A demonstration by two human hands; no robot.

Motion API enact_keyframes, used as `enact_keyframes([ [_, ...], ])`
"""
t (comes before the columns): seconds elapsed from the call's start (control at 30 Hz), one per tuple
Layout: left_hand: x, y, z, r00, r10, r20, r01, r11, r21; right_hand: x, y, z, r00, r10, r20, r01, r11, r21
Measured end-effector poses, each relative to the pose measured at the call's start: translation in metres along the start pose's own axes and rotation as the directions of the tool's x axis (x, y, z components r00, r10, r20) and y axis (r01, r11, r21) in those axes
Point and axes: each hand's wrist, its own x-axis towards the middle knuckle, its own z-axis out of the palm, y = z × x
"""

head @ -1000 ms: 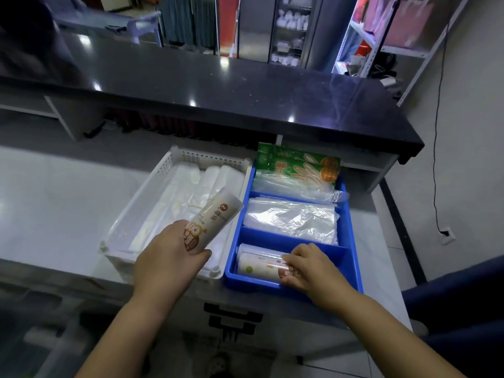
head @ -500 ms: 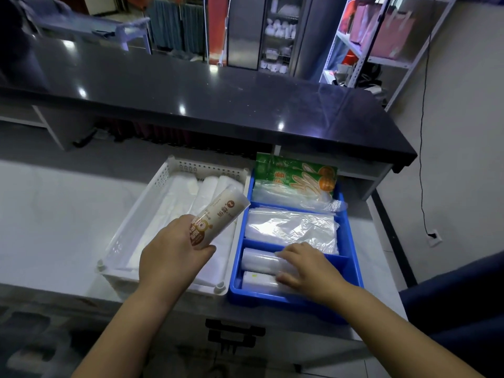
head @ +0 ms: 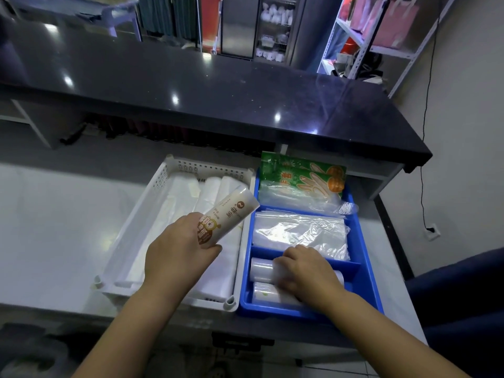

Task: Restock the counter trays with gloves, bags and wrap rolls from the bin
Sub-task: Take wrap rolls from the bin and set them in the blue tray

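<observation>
My left hand (head: 177,257) grips a wrap roll (head: 227,215) with a brown and white label, held tilted over the white tray (head: 152,203). That tray holds white bag rolls (head: 210,195). To its right stands a blue divided tray (head: 365,285). In its near compartment lie two wrap rolls (head: 263,270), and my right hand (head: 308,271) rests on top of them with its fingers bent over the upper one. The middle compartment holds clear plastic bags (head: 300,230). Green glove packs (head: 302,174) lie in the far compartment.
Both trays sit on a pale lower counter (head: 54,227). A raised black countertop (head: 218,85) runs behind them. A wall (head: 463,132) with a socket and cable is on the right. Dark blue fabric (head: 463,296) lies at the lower right.
My right hand set a roll in the near blue compartment, then shifted up onto a second roll beside it. My left hand stayed over the white tray with its roll.
</observation>
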Motion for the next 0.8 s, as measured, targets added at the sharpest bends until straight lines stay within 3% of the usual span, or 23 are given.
enact_keyframes([
  [0.23, 0.021, -0.007, 0.003, 0.998, 0.031, 0.046, -0.032, 0.999, 0.009, 0.002, 0.0, 0.002, 0.973, 0.116, 0.198, -0.09, 0.987, -0.133],
  [0.53, 0.033, 0.006, 0.022, 0.991, 0.108, 0.078, -0.108, 0.994, 0.005, -0.003, 0.003, 0.002, 0.998, 0.022, 0.067, -0.011, 0.987, -0.163],
  [0.63, 0.037, 0.013, 0.026, 0.989, 0.132, 0.061, -0.133, 0.991, 0.022, -0.013, 0.004, -0.01, 0.997, -0.047, -0.063, 0.036, 0.985, -0.168],
  [0.73, 0.038, 0.021, 0.031, 0.99, 0.13, 0.054, -0.132, 0.991, 0.035, -0.031, 0.015, -0.019, 0.961, -0.067, -0.27, 0.072, 0.997, 0.008],
  [0.8, 0.036, 0.028, 0.036, 0.992, 0.111, 0.061, -0.113, 0.993, 0.036, -0.042, 0.026, -0.022, 0.947, 0.054, -0.317, 0.032, 0.965, 0.261],
])
